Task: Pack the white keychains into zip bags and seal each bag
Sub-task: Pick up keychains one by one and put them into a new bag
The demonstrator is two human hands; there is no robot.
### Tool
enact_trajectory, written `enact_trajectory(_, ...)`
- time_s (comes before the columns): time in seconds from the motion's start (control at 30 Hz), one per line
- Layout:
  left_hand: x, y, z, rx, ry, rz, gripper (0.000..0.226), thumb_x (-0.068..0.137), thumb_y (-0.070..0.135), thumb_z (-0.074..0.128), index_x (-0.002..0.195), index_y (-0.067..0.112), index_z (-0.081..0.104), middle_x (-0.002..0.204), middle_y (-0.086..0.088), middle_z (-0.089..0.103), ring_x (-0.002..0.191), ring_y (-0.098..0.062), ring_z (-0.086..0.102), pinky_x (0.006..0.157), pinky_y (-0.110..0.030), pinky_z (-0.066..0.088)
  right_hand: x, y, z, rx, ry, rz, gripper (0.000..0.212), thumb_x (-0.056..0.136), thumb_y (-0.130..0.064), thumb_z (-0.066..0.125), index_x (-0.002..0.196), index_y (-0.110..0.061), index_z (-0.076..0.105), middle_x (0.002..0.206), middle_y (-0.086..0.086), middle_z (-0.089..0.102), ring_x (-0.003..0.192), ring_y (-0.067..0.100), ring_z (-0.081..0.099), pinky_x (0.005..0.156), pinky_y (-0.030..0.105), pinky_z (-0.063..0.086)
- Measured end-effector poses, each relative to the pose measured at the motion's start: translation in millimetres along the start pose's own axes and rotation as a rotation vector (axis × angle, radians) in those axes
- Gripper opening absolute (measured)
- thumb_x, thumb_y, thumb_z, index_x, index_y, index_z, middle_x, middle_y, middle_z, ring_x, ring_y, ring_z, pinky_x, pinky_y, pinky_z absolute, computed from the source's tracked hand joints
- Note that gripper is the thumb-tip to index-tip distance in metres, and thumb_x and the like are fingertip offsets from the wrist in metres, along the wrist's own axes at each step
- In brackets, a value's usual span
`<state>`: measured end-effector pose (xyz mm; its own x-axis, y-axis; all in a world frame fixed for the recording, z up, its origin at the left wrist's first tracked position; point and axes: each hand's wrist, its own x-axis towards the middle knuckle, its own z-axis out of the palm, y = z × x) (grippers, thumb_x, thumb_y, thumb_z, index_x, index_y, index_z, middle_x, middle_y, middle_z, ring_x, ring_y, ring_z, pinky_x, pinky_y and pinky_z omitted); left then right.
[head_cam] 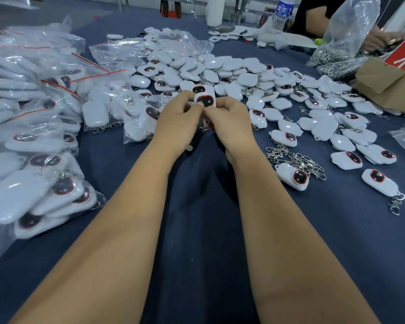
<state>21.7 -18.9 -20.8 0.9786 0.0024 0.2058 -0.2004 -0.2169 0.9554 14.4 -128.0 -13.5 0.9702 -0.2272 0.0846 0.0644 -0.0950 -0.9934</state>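
Head view gives me both forearms reaching out over the dark blue table [197, 230], the hands meeting near its middle. My left hand [178, 118] and right hand [229, 120] both have their fingers curled in, pinching a white keychain [205, 100] with a dark, red-rimmed face between the fingertips, held just above the cloth. I cannot tell whether a bag is around it. Beyond the hands, a loose heap of white keychains [220, 69] spreads toward the far edge and the right side. Along the left edge lie filled zip bags [33, 127] with red seal strips, stacked over one another. A cluster of metal clasps [295, 160] sits right of my right forearm. At the far right corner I see a cardboard box [388, 83], a clear sack [351, 26] and a water bottle [283, 12].
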Motion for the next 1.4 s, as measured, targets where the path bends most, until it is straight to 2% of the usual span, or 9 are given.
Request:
enact_trajectory(0.13, -0.4, 0.4, 0.1, -0.016, -0.010, 0.005, 0.013, 0.095, 0.029, 0.052, 0.098, 0.027, 0.065, 0.094, 0.001, 0.070, 0.088, -0.013, 0.065, 0.060, -0.016, 0.050, 0.2, -1.2, 0.8, 0.016, -0.010, 0.002, 0.015, 0.086, -0.007, 0.060, 0.098, -0.015, 0.064, 0.086, 0.005, 0.070, 0.082, 0.018, 0.064, 0.085, 0.040, 0.054)
enact_trajectory(0.23, 0.3, -1.2, 0.4, -0.009, -0.007, 0.003, 0.014, 0.094, 0.028, 0.052, 0.095, 0.024, 0.066, 0.082, 0.008, 0.067, 0.077, -0.007, 0.059, 0.075, -0.025, 0.047, 0.1, -1.0, -0.5, 0.077, -0.015, -0.020, 0.019, 0.087, -0.006, 0.056, 0.094, -0.016, 0.070, 0.087, 0.002, 0.069, 0.080, 0.015, 0.062, 0.077, 0.032, 0.052)
enact_trajectory(0.43, 0.8, -1.0, -0.8, 0.028, -0.011, 0.004, 0.015, 0.094, 0.024, 0.051, 0.089, 0.029, 0.064, 0.097, -0.001, 0.069, 0.084, -0.011, 0.061, 0.057, -0.015, 0.048, 1.2, 1.1, 0.8, 0.063, -0.020, -0.022, 0.019, 0.089, -0.003, 0.053, 0.097, -0.010, 0.070, 0.081, 0.002, 0.068, 0.077, 0.015, 0.062, 0.084, 0.037, 0.053)
enact_trajectory(0.57, 0.7, -0.8, -0.2, 0.039, -0.007, -0.006, 0.018, 0.093, 0.024, 0.051, 0.099, 0.022, 0.067, 0.104, -0.004, 0.069, 0.096, -0.019, 0.064, 0.055, -0.016, 0.049, 1.6, 1.1, 0.9, 0.020, -0.010, -0.016, 0.020, 0.090, -0.003, 0.052, 0.101, -0.007, 0.069, 0.081, 0.004, 0.066, 0.074, 0.014, 0.061, 0.075, 0.031, 0.051)
enact_trajectory(0.73, -0.2, 0.7, -0.1, 0.008, -0.003, -0.010, 0.017, 0.092, 0.023, 0.051, 0.096, 0.023, 0.067, 0.102, -0.005, 0.070, 0.087, -0.014, 0.062, 0.042, -0.008, 0.043, 1.0, 1.2, 0.8, 0.007, -0.008, -0.017, 0.019, 0.090, -0.005, 0.053, 0.100, -0.007, 0.070, 0.085, 0.007, 0.067, 0.079, 0.017, 0.060, 0.079, 0.035, 0.050)
enact_trajectory(1.03, -1.1, -0.2, -1.1, 0.046, -0.011, 0.014, 0.013, 0.092, 0.021, 0.050, 0.092, 0.021, 0.063, 0.082, 0.006, 0.061, 0.068, -0.005, 0.053, 0.039, -0.008, 0.038, -1.2, 0.0, -0.5, 0.023, -0.032, -0.029, 0.016, 0.087, -0.004, 0.054, 0.088, -0.013, 0.067, 0.074, 0.000, 0.063, 0.072, 0.014, 0.057, 0.070, 0.027, 0.046)
enact_trajectory(1.23, -1.0, 0.4, -0.3, 0.172, -0.017, 0.072, 0.011, 0.094, 0.021, 0.049, 0.091, 0.017, 0.059, 0.099, -0.010, 0.066, 0.078, -0.018, 0.058, 0.056, -0.022, 0.047, -0.9, -0.5, -0.1, 0.056, -0.046, -0.021, 0.013, 0.085, -0.003, 0.053, 0.082, -0.011, 0.063, 0.069, 0.002, 0.061, 0.068, 0.015, 0.056, 0.073, 0.033, 0.047)
enact_trajectory(1.33, -0.9, 0.0, 0.8, 0.104, -0.002, 0.047, 0.009, 0.091, 0.021, 0.053, 0.091, 0.022, 0.062, 0.087, 0.000, 0.062, 0.067, -0.004, 0.053, 0.046, -0.013, 0.044, 0.1, -0.6, 0.3, 0.107, -0.007, -0.005, 0.017, 0.086, -0.003, 0.053, 0.077, -0.014, 0.063, 0.064, -0.005, 0.061, 0.064, 0.012, 0.055, 0.064, 0.024, 0.045)
enact_trajectory(1.4, 1.0, 0.7, 1.1, -0.004, 0.054, 0.004, 0.013, 0.089, 0.014, 0.056, 0.095, 0.023, 0.063, 0.077, 0.007, 0.057, 0.059, 0.001, 0.049, 0.053, -0.013, 0.043, 3.1, -2.4, -1.3, 0.236, 0.069, 0.040, 0.021, 0.087, -0.001, 0.051, 0.073, -0.014, 0.060, 0.066, -0.004, 0.061, 0.061, 0.011, 0.054, 0.056, 0.021, 0.042)
